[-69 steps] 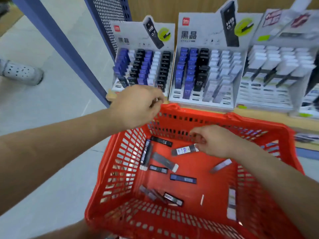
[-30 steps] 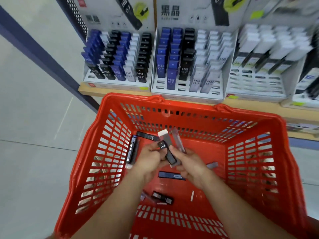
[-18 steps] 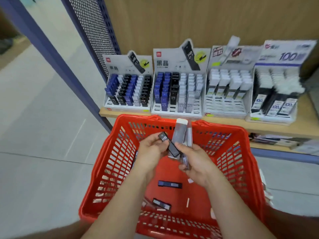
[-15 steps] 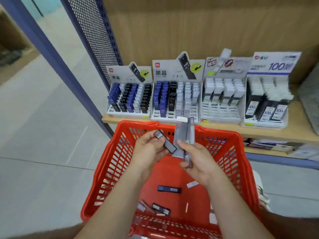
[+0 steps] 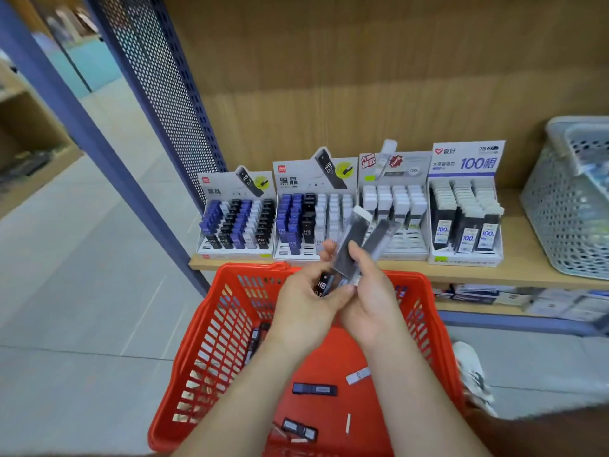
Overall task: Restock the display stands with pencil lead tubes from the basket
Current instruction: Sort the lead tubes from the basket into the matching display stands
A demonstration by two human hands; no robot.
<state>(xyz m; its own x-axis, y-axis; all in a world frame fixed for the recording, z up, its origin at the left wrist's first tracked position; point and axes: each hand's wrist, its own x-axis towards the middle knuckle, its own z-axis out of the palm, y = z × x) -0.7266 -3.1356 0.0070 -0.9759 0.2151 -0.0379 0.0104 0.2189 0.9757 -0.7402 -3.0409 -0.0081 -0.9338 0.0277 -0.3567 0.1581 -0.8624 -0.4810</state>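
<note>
While both hands meet over the far rim of the red basket (image 5: 211,341), each carries stock.

Left hand (image 5: 304,313): fingers curled round a black tube (image 5: 324,285) marked HB; only its upper end shows. Right hand (image 5: 370,301): thumb and fingers pinch two grey tubes (image 5: 352,245) with pale caps, fanned up and to the right. The hands touch at the fingertips.

Basket floor: a dark blue tube (image 5: 314,389) near the middle, a white tube (image 5: 357,376) just right of it, and a labelled dark tube (image 5: 300,430) toward the near edge. More tubes lie along the left wall (image 5: 255,338), partly hidden by the left forearm.

Wooden shelf (image 5: 527,255), just behind the basket: four stands side by side along its front edge.
- The left stand (image 5: 235,222) holds blue, black and white rows.
- The second stand (image 5: 296,219) holds blue, black and pale rows.
- The third stand (image 5: 392,202) holds white-capped tubes.
- The fourth stand (image 5: 464,222) is marked "100".

The raised grey tubes and fingers cover the lower front of the second and third stands.

Right end of the shelf: a grey perforated basket (image 5: 570,206). Left of the stands are a perforated panel (image 5: 158,77) and a blue post (image 5: 82,127). A white shoe (image 5: 474,377) is on the floor by the basket's right side.
</note>
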